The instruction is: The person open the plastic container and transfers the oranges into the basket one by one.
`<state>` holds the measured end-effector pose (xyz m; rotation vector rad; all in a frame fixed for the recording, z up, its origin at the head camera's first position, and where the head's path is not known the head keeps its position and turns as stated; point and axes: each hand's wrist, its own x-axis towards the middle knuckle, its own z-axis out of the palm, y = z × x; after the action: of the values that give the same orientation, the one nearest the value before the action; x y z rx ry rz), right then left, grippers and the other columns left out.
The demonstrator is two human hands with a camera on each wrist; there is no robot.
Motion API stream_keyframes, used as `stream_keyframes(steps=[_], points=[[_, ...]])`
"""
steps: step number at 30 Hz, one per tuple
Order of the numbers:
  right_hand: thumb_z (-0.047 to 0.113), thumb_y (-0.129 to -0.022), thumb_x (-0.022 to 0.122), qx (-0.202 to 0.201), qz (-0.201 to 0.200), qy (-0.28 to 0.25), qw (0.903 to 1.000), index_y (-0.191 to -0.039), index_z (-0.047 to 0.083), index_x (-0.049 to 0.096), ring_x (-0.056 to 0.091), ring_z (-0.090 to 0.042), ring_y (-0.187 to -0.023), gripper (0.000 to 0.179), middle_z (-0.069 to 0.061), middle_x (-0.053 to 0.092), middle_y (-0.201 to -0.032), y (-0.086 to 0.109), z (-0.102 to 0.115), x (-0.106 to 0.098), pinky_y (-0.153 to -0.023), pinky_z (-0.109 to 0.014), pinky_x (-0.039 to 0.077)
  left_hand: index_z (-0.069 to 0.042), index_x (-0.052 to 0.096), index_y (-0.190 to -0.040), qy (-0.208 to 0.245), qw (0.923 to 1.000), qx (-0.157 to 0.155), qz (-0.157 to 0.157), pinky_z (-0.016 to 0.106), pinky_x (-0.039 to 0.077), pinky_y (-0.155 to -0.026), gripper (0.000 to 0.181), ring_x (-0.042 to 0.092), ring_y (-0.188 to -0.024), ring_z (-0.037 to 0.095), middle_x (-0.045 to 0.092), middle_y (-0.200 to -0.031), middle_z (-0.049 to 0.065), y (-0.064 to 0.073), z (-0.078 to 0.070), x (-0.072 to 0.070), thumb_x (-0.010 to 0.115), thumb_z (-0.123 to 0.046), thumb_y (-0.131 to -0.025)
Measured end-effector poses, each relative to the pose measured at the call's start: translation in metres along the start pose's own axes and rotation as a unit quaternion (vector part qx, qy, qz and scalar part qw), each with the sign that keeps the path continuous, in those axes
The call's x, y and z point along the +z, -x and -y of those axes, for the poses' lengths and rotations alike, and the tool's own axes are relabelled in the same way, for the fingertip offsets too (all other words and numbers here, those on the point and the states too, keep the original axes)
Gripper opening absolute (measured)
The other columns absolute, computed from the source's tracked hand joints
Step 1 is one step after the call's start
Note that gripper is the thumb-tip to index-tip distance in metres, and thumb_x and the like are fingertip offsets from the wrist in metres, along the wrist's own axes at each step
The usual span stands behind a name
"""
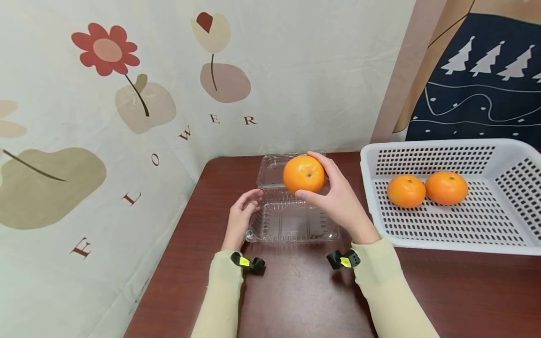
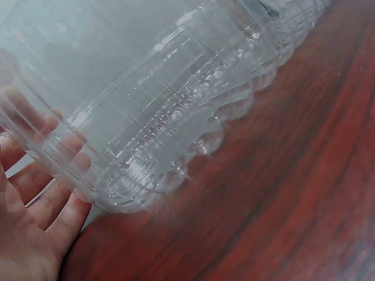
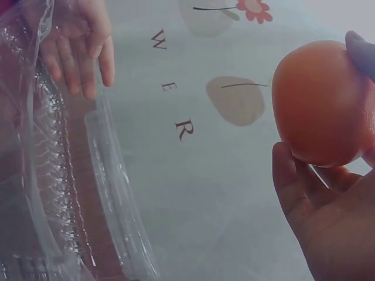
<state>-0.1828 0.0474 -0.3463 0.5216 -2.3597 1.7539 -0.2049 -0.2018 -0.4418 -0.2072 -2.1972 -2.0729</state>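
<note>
My right hand [image 1: 340, 199] holds an orange [image 1: 304, 174] between thumb and fingers, raised above a clear plastic clamshell box [image 1: 291, 223]. In the right wrist view the orange [image 3: 319, 105] sits against the fingertips, with open air beneath it. The box lies on the table with its lid [image 1: 270, 170] folded back toward the wall. My left hand [image 1: 241, 218] is at the box's left side. In the left wrist view, the relaxed, spread fingers [image 2: 53, 199] rest along the clear side wall, partly seen through the plastic.
To the right stands a white perforated basket [image 1: 448, 241] with two more oranges [image 1: 406, 191] side by side in it. The dark red wooden table [image 1: 291, 291] runs up to a wall hanging [image 1: 296, 94] printed with flowers and letters.
</note>
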Motion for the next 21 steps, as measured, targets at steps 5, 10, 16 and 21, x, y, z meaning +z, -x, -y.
stream_keyframes(steps=[5,10,16,21], points=[[0.04,-0.069,0.073,0.001,-0.003,-0.012,0.9999,-0.13,0.042,0.034,0.047,-0.011,-0.105,0.073,0.014,0.038,-0.126,0.0,0.001,-0.004,-0.078,-0.033,0.049,0.005,0.05,-0.12,0.007,1.0,0.003,0.002,0.041,0.043,-0.087,0.031,0.047,-0.111,0.035,0.052,-0.12,0.021,0.0,0.0,0.0,0.044,0.003,-0.09],[0.032,-0.071,0.074,0.011,-0.004,-0.016,0.9998,-0.133,0.036,0.034,0.047,-0.013,-0.105,0.073,0.009,0.038,-0.128,0.003,0.012,-0.008,-0.079,-0.034,0.048,0.003,0.05,-0.12,0.003,1.0,0.0,0.005,0.04,0.043,-0.087,0.031,0.047,-0.111,0.034,0.052,-0.12,0.02,0.0,0.001,-0.001,0.044,0.002,-0.09],[0.042,-0.068,0.073,0.01,-0.01,-0.015,0.9998,-0.13,0.044,0.034,0.049,-0.01,-0.102,0.074,0.015,0.037,-0.127,0.0,-0.001,-0.008,-0.077,-0.033,0.048,0.0,0.052,-0.12,0.006,1.0,0.001,0.004,0.036,0.044,-0.086,0.031,0.048,-0.111,0.032,0.054,-0.119,0.016,-0.003,0.008,-0.003,0.045,0.001,-0.09],[0.041,-0.068,0.074,0.008,-0.008,-0.017,0.9998,-0.131,0.043,0.033,0.048,-0.011,-0.103,0.074,0.014,0.037,-0.128,0.0,-0.001,-0.008,-0.077,-0.033,0.048,0.004,0.05,-0.12,0.003,1.0,0.0,0.003,0.037,0.044,-0.086,0.031,0.046,-0.111,0.035,0.052,-0.12,0.02,0.0,0.001,-0.001,0.044,0.002,-0.09]])
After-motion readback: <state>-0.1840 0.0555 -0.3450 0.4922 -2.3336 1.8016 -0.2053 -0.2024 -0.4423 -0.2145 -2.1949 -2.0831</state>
